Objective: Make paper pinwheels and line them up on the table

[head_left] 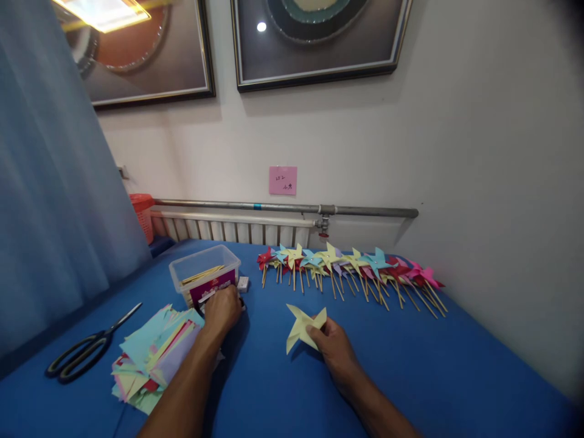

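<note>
A pale yellow paper pinwheel (300,329) with folded blades is pinched by my right hand (335,350), thumb on its front, held over the blue-covered table. No stick shows on it. My left hand (223,311) reaches down in front of a clear plastic box (204,258) with a purple label, which holds thin wooden sticks (203,275). Its fingers point away and are hidden behind the knuckles. Part of a dark item shows around the hand, too covered to name. A small white box (243,284) lies just beyond it.
Black-handled scissors (84,353) lie at the left near a pile of coloured paper sheets (155,347). Finished pinwheels on sticks (328,258) form a long row at the back right. Behind are a radiator (232,228), a pipe (292,208) and a red basket (143,214); a blue curtain (59,182) hangs left.
</note>
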A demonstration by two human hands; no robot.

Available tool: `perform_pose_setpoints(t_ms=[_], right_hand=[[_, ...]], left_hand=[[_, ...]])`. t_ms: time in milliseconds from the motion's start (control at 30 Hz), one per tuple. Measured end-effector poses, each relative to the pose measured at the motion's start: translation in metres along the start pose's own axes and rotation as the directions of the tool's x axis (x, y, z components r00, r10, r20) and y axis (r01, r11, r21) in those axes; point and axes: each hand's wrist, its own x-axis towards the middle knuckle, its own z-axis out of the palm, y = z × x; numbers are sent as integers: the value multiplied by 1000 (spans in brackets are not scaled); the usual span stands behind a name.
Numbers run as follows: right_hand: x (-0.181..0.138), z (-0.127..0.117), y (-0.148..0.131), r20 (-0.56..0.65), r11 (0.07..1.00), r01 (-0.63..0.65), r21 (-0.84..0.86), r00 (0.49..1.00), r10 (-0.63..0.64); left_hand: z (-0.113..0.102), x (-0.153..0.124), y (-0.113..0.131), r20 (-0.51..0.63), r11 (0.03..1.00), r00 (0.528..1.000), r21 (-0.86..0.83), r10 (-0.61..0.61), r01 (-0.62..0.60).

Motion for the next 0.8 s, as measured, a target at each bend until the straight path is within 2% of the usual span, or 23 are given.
perform_pose_setpoints(t_ms=[100,333,700,800], right_hand=[[0,1,0,-2,1000,-2,2,1000,2],[-2,3,-4,-15,1000,-15,-9,1000,14],[3,0,2,-19,1000,0,-26,1000,0],[4,-1,5,-26,1000,9,-19,1000,-9]], left_hand=[[0,-1,0,22,1000,1000,-17,22,-21],[0,1,0,-45,1000,999,-1,2,-2],[-3,-3,-2,-41,999,999,46,22,-20],[-6,-2,-2,-50,1000,998,-4,24,-24]])
